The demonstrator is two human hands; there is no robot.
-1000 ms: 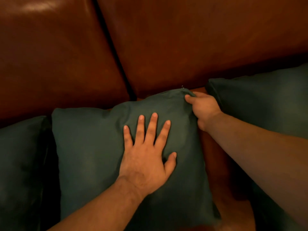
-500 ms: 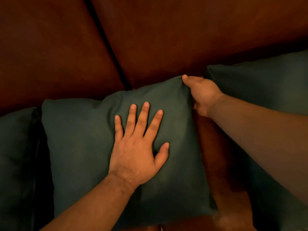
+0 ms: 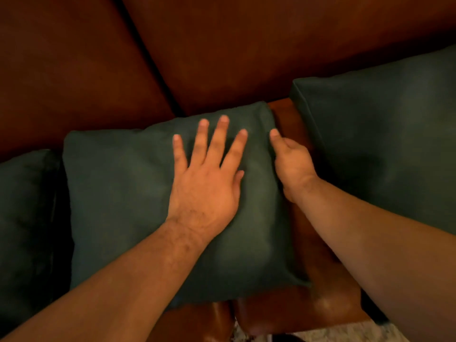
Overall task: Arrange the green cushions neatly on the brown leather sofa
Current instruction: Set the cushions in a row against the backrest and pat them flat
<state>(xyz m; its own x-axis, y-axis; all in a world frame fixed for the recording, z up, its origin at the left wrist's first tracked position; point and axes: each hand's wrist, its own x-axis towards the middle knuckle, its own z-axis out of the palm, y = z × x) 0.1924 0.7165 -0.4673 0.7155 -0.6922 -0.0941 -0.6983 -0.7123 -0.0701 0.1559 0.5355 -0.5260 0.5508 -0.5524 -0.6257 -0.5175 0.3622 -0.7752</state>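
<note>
Sofa: we see a brown leather sofa (image 3: 246, 45) from above, its back cushions split by a dark seam that runs down to the middle green cushion.
Middle cushion: a square dark green fabric cushion (image 3: 123, 193) leans against the sofa back and rests on the seat, a little tilted, its upper right corner higher than its left.
Left cushion: another dark green cushion (image 3: 22, 218) sits just beside the middle one at the left edge of the view, with a shadowed gap between them; we cannot tell whether they touch.
Right cushion: a third dark green cushion (image 3: 382, 144) stands against the sofa back on the right, apart from the middle one, with a strip of bare leather seat showing between them.
Left hand: our left hand (image 3: 207, 183) lies flat on the face of the middle cushion, fingers spread wide, palm down on the fabric.
Right hand: our right hand (image 3: 291, 161) is at the right edge of the middle cushion, thumb up against the fabric near the upper corner; its fingers are curled out of sight behind the edge, so we cannot tell whether they pinch it.
Floor: a pale patch of patterned floor covering (image 3: 333, 333) shows below the seat front.
</note>
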